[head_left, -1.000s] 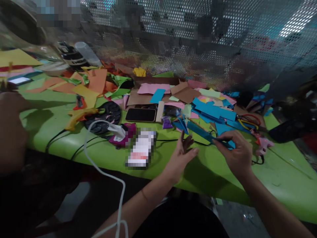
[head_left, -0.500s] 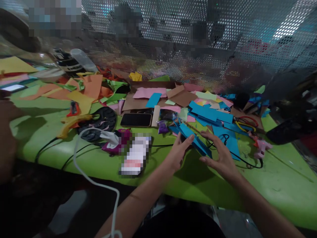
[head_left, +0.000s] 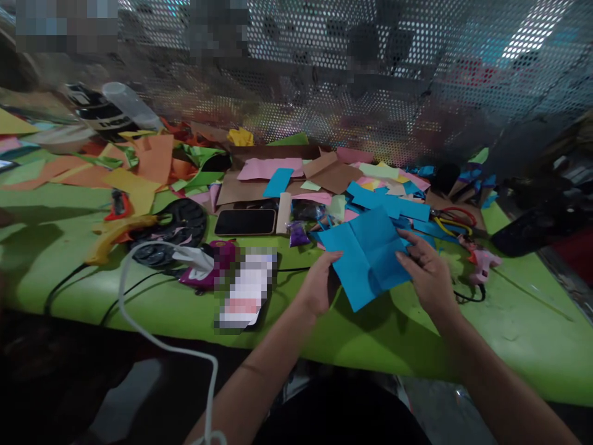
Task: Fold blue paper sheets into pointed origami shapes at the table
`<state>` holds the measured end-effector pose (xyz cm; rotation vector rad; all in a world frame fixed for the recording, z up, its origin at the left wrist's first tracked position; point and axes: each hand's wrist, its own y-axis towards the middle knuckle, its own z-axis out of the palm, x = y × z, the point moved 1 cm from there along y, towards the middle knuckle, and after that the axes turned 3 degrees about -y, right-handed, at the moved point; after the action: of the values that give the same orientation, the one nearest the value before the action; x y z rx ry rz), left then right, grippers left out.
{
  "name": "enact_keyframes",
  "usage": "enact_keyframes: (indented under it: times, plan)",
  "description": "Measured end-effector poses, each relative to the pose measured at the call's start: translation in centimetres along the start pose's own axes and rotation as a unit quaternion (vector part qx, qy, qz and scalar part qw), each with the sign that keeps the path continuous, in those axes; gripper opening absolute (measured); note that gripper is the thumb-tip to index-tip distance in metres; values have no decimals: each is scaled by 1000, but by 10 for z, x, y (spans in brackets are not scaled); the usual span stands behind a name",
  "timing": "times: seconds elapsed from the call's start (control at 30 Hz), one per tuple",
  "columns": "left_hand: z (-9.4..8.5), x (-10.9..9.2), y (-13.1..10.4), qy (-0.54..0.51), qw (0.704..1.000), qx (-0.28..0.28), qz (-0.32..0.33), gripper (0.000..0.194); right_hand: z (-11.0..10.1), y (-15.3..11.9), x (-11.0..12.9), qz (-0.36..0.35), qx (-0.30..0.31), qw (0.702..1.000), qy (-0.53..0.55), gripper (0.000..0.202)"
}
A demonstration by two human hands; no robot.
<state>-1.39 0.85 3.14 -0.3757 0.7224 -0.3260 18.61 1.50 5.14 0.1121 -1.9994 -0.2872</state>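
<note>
A blue sheet of paper with crossing fold creases is spread between my two hands, above the green table. My left hand grips its left edge, the thumb lying on the front face. At the right edge, my right hand pinches the paper between thumb and fingers. Behind it lie more blue paper pieces, partly covered by the sheet. Pliers with red and yellow handles rest just beyond my right hand.
A pink glue gun lies at right, a yellow glue gun at left. A dark phone, a lit phone with a white cable, and a purple tissue pack lie on the green table. Coloured paper scraps cover the back.
The folded blue paper has been opened out into a creased sheet facing me. My right hand, apart from it before, now grips its right edge. The view has shifted slightly right.
</note>
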Motion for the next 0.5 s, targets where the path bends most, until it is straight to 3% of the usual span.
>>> enact_keyframes:
  times: [0.33,0.5]
  plan:
    - [1,-2,0,23,999,-43,-11,43,-4,6,-12,30,20,998,52,52]
    - [-3,2,2,45,998,-28,14,51,-4,4,-9,29,31,997,58,53]
